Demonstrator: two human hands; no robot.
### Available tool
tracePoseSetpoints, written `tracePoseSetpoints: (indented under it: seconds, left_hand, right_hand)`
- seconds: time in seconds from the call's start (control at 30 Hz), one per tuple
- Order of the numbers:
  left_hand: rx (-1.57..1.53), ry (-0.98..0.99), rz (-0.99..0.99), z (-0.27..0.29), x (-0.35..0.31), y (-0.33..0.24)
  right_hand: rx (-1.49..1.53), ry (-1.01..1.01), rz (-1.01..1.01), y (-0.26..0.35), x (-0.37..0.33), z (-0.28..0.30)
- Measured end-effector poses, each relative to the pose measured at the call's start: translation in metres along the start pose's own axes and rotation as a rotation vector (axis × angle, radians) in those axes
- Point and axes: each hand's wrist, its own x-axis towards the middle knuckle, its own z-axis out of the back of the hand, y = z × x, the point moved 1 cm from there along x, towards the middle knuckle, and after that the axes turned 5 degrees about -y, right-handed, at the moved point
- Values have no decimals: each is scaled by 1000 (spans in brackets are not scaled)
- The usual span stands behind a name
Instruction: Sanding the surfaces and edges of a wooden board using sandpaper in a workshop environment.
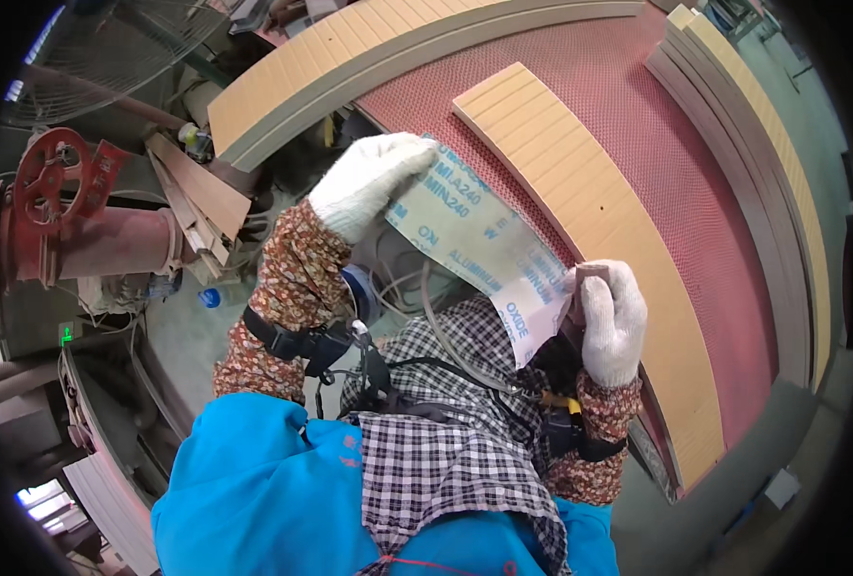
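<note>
Between my gloved hands hangs a sheet of sandpaper, its pale printed backing turned up toward me. My left hand, in a white glove, pinches the sheet's upper left end. The white-gloved right hand grips the other end, where the paper bends over and its brownish grit side shows at the fingers. Just beyond the sheet, a curved wooden panel with grooves across it lies on the red textured table top. My right hand is over the near edge of that panel.
Another curved panel stack lies along the far side, and more stacked curved panels stand at the right. To the left are a red pipe with a handwheel, loose boards and a large fan. A hose loops near my waist.
</note>
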Motion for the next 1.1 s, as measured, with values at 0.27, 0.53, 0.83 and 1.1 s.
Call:
tracePoseSetpoints:
  seconds: [0.27, 0.53, 0.83, 1.1]
  left_hand:
    - [76, 70, -128, 10, 11, 22]
    - [262, 76, -284, 15, 8, 25]
    - [196, 66, -103, 9, 5, 15]
    - [170, 64, -107, 6, 3, 14]
  right_hand:
    - [-33, -35, -10, 3, -2, -3]
    - [-45, 15, -14, 2, -4, -4]
    - [-15, 26, -35, 6, -4, -2]
    - [-25, 15, -48, 5, -3, 0]
